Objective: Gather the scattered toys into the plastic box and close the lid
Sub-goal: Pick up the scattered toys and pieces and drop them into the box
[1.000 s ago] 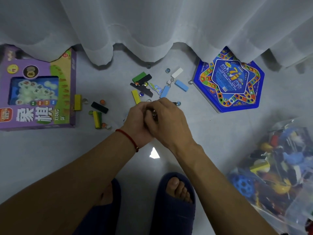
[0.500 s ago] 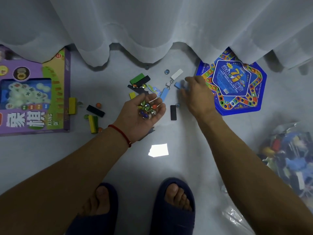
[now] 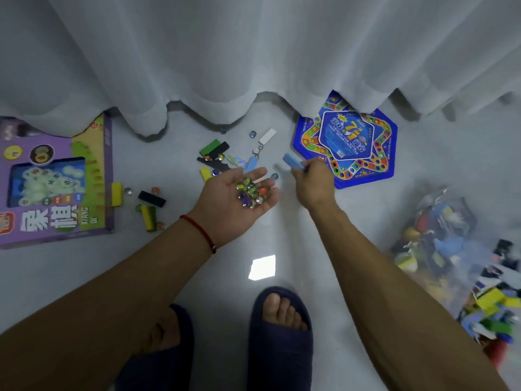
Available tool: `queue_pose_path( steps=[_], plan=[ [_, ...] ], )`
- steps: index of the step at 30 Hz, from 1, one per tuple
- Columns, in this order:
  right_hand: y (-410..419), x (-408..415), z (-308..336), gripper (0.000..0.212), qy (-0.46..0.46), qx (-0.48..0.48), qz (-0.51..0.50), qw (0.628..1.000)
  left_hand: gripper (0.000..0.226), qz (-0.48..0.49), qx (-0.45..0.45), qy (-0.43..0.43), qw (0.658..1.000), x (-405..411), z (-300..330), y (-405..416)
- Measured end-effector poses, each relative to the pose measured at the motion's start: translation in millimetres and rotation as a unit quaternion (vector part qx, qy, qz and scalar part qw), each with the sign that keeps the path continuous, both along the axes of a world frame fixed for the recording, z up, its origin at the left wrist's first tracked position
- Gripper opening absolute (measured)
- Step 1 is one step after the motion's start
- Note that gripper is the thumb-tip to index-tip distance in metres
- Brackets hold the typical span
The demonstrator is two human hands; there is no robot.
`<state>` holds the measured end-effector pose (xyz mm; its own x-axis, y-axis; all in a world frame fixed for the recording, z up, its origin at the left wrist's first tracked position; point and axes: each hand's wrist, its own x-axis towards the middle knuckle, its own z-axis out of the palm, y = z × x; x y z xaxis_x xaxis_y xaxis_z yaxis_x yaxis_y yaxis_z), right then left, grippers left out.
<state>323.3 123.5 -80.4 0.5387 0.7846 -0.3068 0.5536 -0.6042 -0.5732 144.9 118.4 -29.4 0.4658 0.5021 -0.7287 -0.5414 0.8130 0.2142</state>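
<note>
The left hand (image 3: pixel 234 201) lies palm-up, fingers spread, cupping a heap of coloured glass marbles (image 3: pixel 251 192); the right hand (image 3: pixel 314 180) pinches a light-blue rectangular block (image 3: pixel 293 161) just off the floor. Beyond them lie scattered blocks and a white die (image 3: pixel 255 151), hemmed by the white curtain (image 3: pixel 253 60). Left — a purple game box (image 3: pixel 56 182) marked "XIANG QI"; right — a blue star-shaped board (image 3: pixel 349 142) and the blurred clear plastic box of toys (image 3: pixel 462 266).
</note>
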Motion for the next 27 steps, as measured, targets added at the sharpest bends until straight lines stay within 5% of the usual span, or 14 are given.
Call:
queue_pose_path(
  steps=[4, 8, 17, 21, 27],
  plan=[
    [-71, -1, 93, 0.01, 0.045, 0.166, -0.067, 0.983, 0.042, -0.111, 0.056, -0.011, 0.992, 23, 56, -14],
    [-160, 39, 171, 0.009, 0.181, 0.279, -0.204, 0.921, 0.042, -0.268, 0.12, 0.012, 0.956, 76, 127, -41],
    [-318, 137, 218, 0.029, 0.353, 0.267, -0.481, 0.757, 0.057, -0.462, 0.244, 0.048, 0.851, 209, 213, -137],
    [-336, 139, 219, 0.028, 0.359, 0.271, -0.479, 0.753, 0.049, -0.484, 0.258, 0.099, 0.83, 208, 208, -151],
    [-302, 104, 213, 0.019, 0.379, 0.227, -0.382, 0.812, 0.037, -0.405, 0.297, 0.163, 0.849, 164, 197, -134]
  ],
)
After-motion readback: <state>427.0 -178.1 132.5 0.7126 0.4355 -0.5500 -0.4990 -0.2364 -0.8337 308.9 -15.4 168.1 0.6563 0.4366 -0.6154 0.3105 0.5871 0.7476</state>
